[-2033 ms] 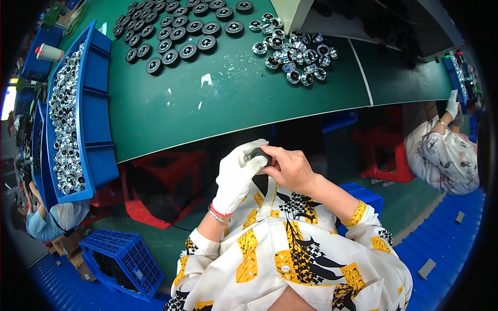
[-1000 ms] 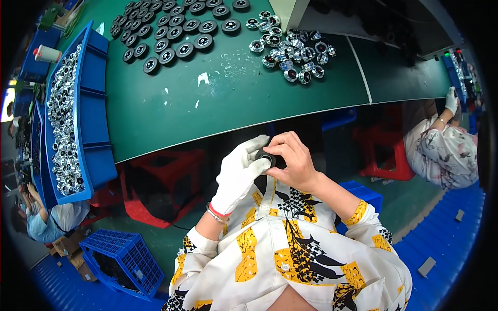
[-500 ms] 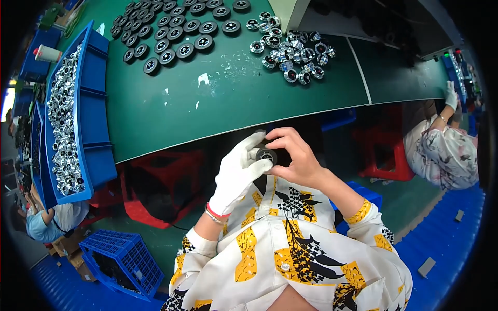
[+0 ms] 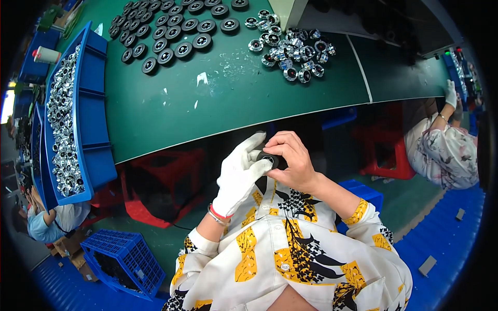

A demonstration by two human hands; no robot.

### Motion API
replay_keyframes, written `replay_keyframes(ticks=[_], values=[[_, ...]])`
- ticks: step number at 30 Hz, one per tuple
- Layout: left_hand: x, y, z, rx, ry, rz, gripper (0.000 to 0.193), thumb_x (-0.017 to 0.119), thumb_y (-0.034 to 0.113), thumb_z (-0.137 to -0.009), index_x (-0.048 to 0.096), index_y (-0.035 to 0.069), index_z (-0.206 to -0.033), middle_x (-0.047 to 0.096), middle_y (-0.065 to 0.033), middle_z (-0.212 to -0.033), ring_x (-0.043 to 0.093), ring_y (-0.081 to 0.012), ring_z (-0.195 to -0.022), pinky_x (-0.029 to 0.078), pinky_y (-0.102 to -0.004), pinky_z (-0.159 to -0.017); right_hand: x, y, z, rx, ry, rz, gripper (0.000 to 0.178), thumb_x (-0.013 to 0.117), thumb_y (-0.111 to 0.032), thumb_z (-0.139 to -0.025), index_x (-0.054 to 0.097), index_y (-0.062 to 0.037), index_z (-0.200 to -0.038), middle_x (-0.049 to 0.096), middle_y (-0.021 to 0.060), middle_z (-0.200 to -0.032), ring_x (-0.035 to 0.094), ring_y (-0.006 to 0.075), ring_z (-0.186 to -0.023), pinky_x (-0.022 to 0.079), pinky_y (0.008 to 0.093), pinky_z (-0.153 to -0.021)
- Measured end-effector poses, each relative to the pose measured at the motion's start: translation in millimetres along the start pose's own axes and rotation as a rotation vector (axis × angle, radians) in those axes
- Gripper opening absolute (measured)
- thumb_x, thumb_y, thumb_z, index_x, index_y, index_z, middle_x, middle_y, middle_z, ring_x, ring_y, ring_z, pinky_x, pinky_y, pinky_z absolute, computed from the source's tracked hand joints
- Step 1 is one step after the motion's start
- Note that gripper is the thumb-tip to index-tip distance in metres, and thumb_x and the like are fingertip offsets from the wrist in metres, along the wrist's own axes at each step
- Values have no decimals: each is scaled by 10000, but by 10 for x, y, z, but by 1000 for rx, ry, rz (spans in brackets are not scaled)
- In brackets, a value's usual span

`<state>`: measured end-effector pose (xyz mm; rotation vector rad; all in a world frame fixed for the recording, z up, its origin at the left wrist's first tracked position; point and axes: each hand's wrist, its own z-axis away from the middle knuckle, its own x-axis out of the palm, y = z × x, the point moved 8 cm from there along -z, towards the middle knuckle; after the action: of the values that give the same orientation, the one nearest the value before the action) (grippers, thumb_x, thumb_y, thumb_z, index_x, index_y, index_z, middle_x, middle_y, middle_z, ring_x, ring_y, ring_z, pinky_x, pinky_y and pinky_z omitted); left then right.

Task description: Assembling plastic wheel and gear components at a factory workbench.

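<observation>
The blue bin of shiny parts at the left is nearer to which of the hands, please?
Left: the gloved left hand is right of the blue bin; the right hand is farther right.

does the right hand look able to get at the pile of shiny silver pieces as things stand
Probably yes: no object blocks the stretch of green table between the right hand and the silver pieces, though it would likely have to let go of the black wheel first.

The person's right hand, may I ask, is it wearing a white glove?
No, the right hand holding the black wheel is bare; the left hand wears a white glove.
</observation>
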<state>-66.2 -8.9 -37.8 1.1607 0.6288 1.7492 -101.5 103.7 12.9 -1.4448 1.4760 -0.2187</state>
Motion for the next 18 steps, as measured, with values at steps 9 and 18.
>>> replay_keyframes(ticks=[9, 18], values=[[36, -5, 11, 60, 45, 59, 610, 616, -54, -796, 363, -91, -1351, 541, -167, -1193, 580, -145, -967, 496, -253, -814, 9, 69, 4, 234, 86, -90, 469, 815, -64, -556, 550, -40, -943, 560, 106, -990, 557, 293, -937, 468, 362, -785], [40, 37, 27, 51, 8, -32, 602, 622, -33, -812, 360, -98, -1350, 488, -164, -1298, 560, -152, -1031, 496, -269, -843, 28, 66, 11, 90, -46, -72, 501, 805, -30, -553, 567, -52, -993, 564, 102, -1023, 562, 276, -971, 483, 347, -796]])
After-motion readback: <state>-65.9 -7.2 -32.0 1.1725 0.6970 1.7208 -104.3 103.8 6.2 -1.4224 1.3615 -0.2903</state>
